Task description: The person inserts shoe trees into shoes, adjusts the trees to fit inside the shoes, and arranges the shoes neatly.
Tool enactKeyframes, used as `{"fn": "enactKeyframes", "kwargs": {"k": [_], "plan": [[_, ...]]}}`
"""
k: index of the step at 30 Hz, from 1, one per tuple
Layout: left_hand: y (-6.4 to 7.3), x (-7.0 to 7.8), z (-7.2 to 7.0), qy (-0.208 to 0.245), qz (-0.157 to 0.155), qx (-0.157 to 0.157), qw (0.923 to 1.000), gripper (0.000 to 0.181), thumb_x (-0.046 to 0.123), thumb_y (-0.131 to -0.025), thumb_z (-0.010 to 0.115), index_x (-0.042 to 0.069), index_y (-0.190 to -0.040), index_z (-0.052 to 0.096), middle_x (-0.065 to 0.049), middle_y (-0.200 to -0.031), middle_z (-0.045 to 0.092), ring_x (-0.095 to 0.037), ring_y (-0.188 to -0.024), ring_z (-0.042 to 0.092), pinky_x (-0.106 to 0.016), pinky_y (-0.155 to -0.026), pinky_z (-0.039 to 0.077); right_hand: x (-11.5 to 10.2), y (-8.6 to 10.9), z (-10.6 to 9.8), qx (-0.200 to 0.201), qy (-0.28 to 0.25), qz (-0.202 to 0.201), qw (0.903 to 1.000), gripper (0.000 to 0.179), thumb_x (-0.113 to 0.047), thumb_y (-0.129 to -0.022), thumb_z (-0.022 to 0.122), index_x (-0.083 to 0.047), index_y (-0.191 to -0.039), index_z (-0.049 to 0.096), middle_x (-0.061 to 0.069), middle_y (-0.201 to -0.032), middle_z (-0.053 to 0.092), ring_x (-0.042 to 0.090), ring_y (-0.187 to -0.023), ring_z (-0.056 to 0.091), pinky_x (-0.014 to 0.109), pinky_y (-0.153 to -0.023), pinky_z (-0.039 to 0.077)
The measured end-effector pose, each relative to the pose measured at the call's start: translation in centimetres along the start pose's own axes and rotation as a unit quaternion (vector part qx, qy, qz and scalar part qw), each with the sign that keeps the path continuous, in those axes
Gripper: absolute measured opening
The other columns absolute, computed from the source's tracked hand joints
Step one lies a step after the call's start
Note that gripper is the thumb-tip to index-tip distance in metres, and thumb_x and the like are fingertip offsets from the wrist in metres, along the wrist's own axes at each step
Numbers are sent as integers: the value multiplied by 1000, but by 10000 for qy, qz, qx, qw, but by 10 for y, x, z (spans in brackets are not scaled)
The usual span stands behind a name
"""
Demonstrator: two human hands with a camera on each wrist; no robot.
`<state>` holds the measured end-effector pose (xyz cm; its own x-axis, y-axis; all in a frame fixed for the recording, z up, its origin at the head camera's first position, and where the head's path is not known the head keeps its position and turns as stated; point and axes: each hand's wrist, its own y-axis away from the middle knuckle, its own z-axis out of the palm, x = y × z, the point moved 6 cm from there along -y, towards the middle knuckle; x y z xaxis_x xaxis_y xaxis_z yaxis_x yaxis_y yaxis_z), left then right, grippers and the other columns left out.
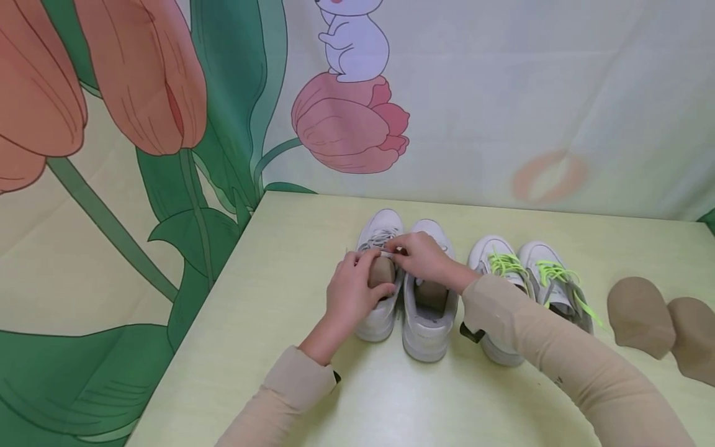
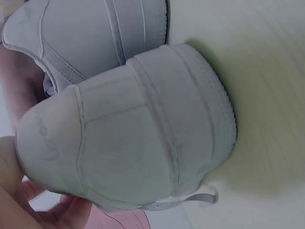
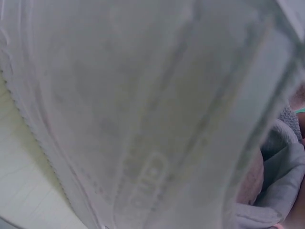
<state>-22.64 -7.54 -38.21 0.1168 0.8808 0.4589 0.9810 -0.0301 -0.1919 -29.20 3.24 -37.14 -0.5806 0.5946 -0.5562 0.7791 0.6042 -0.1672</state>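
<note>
A pair of white sneakers stands side by side near the table's middle. At the left sneaker point(image 1: 375, 325), my left hand point(image 1: 349, 292) grips the collar, thumb across the opening and fingers at the side and front. A brown insole point(image 1: 382, 272) shows inside the opening between thumb and index finger. My right hand point(image 1: 423, 256) reaches over the right sneaker point(image 1: 429, 340) and pinches the left sneaker's tongue at its top edge. Another brown insole point(image 1: 431, 294) lies inside the right sneaker. The left wrist view shows the heel of a white sneaker point(image 2: 128, 138) close up, with curled fingers point(image 2: 62, 210) at its collar.
To the right, a second pair of white sneakers with neon yellow laces point(image 1: 550, 270) stands partly under my right forearm. Two brown pieces point(image 1: 641, 316) lie at the table's right. A printed cloth point(image 1: 475, 112) hangs along the back.
</note>
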Motion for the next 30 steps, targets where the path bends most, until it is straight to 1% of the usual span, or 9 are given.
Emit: {"fn": "enactKeyframes", "kwargs": {"k": [2,4,8,10,17,24,27,30], "plan": [[2,-1,-1,-76,-116,96,9999,60,43,-69,70,23,-122,49,-7,-108,51,-25,-95,51,-41,-71,46,-1,0,0,22,4,-20,10000,11,-5,-84,55,-6,-87,65,6,-77,63,11,-55,44,21,-53,36],[4,-1,-3,-206,-153,229,9994,61,45,-69,70,23,-122,49,-8,-107,52,-26,-94,52,-41,-68,47,-1,0,0,53,18,-36,10000,10,-5,-83,55,-6,-86,65,6,-76,62,10,-55,44,21,-53,35],[7,4,-5,-497,-28,448,9978,61,45,-70,69,21,-122,50,-8,-105,53,-27,-91,53,-42,-65,48,-1,0,0,107,39,-26,9999,10,-5,-82,55,-6,-86,65,5,-75,62,10,-55,44,20,-53,35],[8,6,-6,-608,21,483,9970,60,45,-71,69,19,-122,50,-8,-105,53,-27,-89,53,-41,-64,48,-1,0,0,113,52,-19,9999,10,-4,-82,55,-6,-86,65,5,-75,62,10,-55,44,20,-53,36],[7,10,-6,-775,66,456,9959,59,43,-72,68,16,-121,51,-11,-104,55,-30,-83,56,-42,-65,48,-2,1,0,97,46,80,9999,11,-5,-83,55,-6,-88,65,6,-79,64,11,-56,46,21,-54,37],[4,12,-4,-767,86,404,9962,56,40,-72,70,14,-118,51,-13,-102,55,-31,-83,56,-42,-64,48,-2,2,-1,98,34,111,9999,12,-4,-82,55,-6,-88,65,6,-79,64,11,-57,46,22,-55,38],[3,13,-4,-779,93,340,9963,53,37,-71,71,14,-114,52,-13,-100,55,-30,-83,56,-41,-63,48,-1,1,1,108,38,61,9999,12,-4,-82,55,-6,-88,65,6,-78,63,11,-58,47,21,-56,38],[0,14,-2,-931,8,215,9954,51,38,-71,71,16,-112,51,-10,-100,55,-29,-84,57,-42,-61,49,0,1,1,116,26,48,9999,12,-3,-82,55,-6,-87,65,6,-77,63,11,-57,47,22,-56,38]]}}
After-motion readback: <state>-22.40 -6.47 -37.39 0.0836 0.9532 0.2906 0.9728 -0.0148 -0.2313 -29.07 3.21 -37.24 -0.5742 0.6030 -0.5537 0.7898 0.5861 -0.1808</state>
